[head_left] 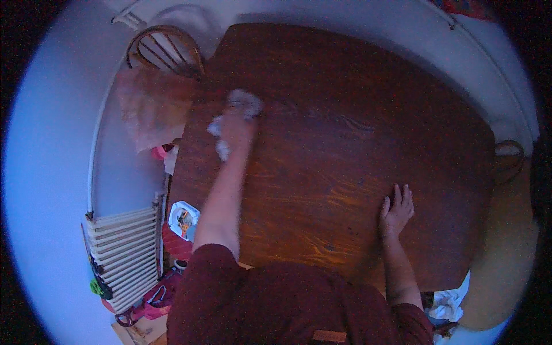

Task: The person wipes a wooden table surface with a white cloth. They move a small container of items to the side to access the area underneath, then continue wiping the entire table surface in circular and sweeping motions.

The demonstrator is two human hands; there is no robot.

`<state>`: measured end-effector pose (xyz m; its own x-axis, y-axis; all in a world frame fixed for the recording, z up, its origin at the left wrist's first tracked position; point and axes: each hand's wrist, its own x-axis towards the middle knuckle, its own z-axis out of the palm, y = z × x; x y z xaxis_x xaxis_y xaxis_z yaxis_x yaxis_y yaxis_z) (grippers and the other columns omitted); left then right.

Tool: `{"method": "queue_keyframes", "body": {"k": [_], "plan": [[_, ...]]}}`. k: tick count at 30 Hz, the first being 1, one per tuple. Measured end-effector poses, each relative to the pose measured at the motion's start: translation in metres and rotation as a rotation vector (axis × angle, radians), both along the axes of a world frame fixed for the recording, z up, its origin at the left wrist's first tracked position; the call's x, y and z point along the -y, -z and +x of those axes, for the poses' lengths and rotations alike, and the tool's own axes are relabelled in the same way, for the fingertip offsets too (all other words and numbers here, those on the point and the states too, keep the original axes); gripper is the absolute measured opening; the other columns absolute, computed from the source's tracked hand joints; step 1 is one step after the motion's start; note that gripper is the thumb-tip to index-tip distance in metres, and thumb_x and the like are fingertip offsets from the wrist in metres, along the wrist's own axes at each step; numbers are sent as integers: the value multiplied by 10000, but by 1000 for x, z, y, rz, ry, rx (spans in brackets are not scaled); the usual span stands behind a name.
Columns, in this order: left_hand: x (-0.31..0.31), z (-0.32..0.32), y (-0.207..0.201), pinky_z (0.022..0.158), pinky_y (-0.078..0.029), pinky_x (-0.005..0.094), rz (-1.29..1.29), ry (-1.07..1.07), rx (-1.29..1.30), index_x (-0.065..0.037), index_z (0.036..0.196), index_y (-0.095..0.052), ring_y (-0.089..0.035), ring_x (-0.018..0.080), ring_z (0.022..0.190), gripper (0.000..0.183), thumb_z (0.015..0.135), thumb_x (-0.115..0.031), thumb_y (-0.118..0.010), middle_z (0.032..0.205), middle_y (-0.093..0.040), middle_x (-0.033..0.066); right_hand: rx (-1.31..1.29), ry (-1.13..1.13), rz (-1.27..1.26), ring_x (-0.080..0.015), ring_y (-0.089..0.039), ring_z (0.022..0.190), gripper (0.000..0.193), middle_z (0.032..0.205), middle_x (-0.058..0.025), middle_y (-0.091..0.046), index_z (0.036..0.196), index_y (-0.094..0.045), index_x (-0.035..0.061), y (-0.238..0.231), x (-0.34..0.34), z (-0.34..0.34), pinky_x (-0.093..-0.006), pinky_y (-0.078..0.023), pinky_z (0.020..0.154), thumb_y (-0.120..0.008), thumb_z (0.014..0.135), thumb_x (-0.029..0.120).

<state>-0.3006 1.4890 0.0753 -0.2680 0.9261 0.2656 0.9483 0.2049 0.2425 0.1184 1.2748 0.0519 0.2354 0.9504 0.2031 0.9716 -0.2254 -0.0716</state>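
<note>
My left hand (237,131) is pressed on a crumpled white cloth (244,102) at the left part of the dark brown wooden table (339,167). Motion blurs this hand a little, and the cloth bunches out on both sides of it. Near the table's front right, my right hand (398,213) lies on the wood with its fingers stretched out and nothing in them.
A wooden chair (167,52) stands at the far left, beside a hanging pinkish translucent sheet (152,106). Left of the table are a white octagonal ashtray-like dish (184,221) and a white radiator (123,256). Another chair back (509,162) shows at right, above white crumpled material (448,305).
</note>
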Motion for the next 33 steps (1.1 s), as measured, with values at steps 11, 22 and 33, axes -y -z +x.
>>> {"method": "queue_keyframes", "body": {"k": [11,22,33], "plan": [[22,78,-24,797,-468,407,-91,419,193,-130,984,-658,-578,291,921,252,767,-116,-530,987,-628,120,24,-4,23,-308,-337,1292,473,1411,-119,-357,1292,-475,144,-9,5,8,-474,-271,1025,-565,846,274],[-22,-24,5,751,-492,436,195,111,-34,-70,994,-640,-594,332,910,312,718,-216,-641,1038,-604,172,-3,12,-12,-306,-335,1291,466,1412,-114,-352,1289,-469,151,-10,-8,-23,-470,-242,1037,-553,847,272],[27,151,-26,773,-490,434,-171,651,221,-114,1072,-624,-596,284,910,334,741,-154,-606,1013,-607,117,-24,41,-38,-298,-309,1309,488,1421,-101,-346,1284,-483,168,-4,-4,-13,-498,-228,1044,-558,833,340]]}}
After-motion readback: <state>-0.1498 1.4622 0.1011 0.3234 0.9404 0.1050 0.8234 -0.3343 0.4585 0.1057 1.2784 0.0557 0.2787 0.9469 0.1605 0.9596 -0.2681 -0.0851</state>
